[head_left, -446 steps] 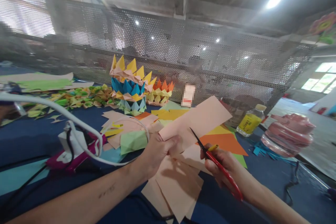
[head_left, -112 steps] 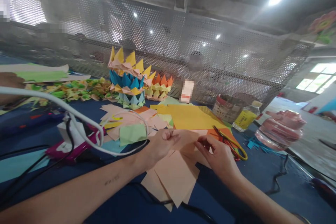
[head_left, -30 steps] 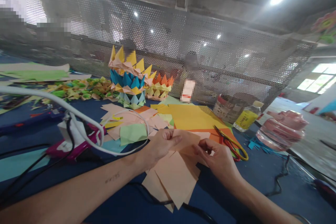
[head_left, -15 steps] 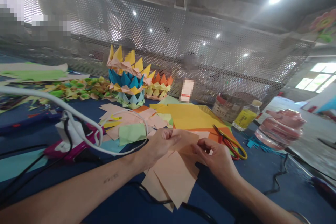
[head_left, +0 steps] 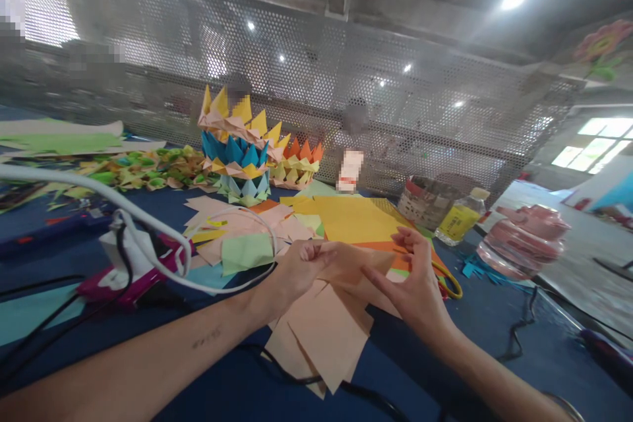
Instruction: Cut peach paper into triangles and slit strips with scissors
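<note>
Above the stack of peach squares (head_left: 330, 336), at the middle of the work area, we held a folded piece of peach paper (head_left: 352, 265) in our left hand (head_left: 301, 267). The fingers of that hand were curled inward, and the thumb pressed down along the top of them, so that the near end of the piece was closed in the pinch with no gap that we could see. Our right hand (head_left: 398, 270) was spread: the thumb reached out toward the left, the fingers stood raised and slightly bent, and a wide space lay between them. The right thumb tip overlapped the lower edge of the piece in the view; we could not tell whether it made contact, and we saw no grip by that hand. The long axis of the piece ran from left to right, with the tapered end pointing right, into the space between the right thumb and fingers. The far side of the fold was hidden. Beneath it, the squares lay fanned on the blue table (head_left: 222, 389), corners turned in different directions, and a black cable (head_left: 368, 395) passed under them. Behind the piece lay a yellow sheet (head_left: 356, 219). Just beyond the right hand rested the scissors (head_left: 449, 271), partly covered, with a yellow handle loop exposed.
</note>
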`<state>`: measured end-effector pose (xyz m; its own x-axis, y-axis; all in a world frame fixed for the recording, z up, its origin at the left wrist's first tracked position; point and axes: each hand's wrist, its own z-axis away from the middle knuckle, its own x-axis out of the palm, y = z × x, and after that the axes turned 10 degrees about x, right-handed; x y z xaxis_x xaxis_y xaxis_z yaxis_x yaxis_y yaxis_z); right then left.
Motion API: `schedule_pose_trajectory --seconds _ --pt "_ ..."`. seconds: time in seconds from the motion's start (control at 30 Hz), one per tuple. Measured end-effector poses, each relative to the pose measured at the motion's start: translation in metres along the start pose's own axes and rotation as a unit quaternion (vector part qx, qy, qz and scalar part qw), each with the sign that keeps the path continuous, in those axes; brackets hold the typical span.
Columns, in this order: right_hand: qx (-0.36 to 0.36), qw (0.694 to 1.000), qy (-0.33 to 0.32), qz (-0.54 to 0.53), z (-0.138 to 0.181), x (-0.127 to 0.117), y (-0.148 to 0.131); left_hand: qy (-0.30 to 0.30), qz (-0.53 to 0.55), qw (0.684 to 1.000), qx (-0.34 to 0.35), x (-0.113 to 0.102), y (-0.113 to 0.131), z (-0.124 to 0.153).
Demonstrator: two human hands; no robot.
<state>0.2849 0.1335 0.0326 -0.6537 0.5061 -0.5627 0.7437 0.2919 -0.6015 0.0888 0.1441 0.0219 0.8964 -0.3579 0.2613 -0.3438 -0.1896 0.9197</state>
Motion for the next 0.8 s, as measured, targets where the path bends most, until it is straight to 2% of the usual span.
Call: schedule_pose_trajectory --seconds 0.07,0.13,0.2,0.37,0.43,0.53,0.6,0.7,0.8 --pt "0.035 0.996 -0.064 -0.054 -0.0032 0.0003 0.0022 0.001 0.008 1.000 0.004 0.0002 0.0006 0.0000" --pt "0.082 0.979 -0.152 -0.106 -0.0052 0.0003 0.0025 0.011 0.016 1.000 0.006 0.0009 0.0012 0.0003" --pt "0.117 0.961 -0.212 -0.135 -0.0052 0.0005 0.0014 0.016 0.027 1.000 0.000 0.0016 0.0014 0.0007" --pt "0.121 0.953 -0.241 -0.135 -0.0002 0.0013 0.0000 0.002 0.020 1.000 -0.002 0.0013 0.0005 0.0007" --pt "0.075 0.966 -0.216 -0.118 0.0013 0.0007 0.0004 0.003 0.005 1.000 -0.001 0.0007 0.0003 0.0006" --pt "-0.049 0.989 -0.118 -0.069 0.0015 -0.0020 0.0003 -0.004 0.007 1.000 -0.010 -0.0004 -0.0003 0.0008" --pt "-0.133 0.988 -0.080 -0.022 0.0010 -0.0044 -0.0006 -0.013 0.015 1.000 -0.007 -0.0013 -0.0014 0.0010" --pt "-0.214 0.972 -0.080 0.053 0.0000 -0.0070 -0.0019 -0.019 0.019 1.000 -0.001 -0.0024 -0.0034 0.0009" --pt "-0.244 0.961 -0.084 0.099 -0.0008 -0.0070 -0.0015 -0.018 0.014 1.000 0.000 -0.0026 -0.0037 0.0007"
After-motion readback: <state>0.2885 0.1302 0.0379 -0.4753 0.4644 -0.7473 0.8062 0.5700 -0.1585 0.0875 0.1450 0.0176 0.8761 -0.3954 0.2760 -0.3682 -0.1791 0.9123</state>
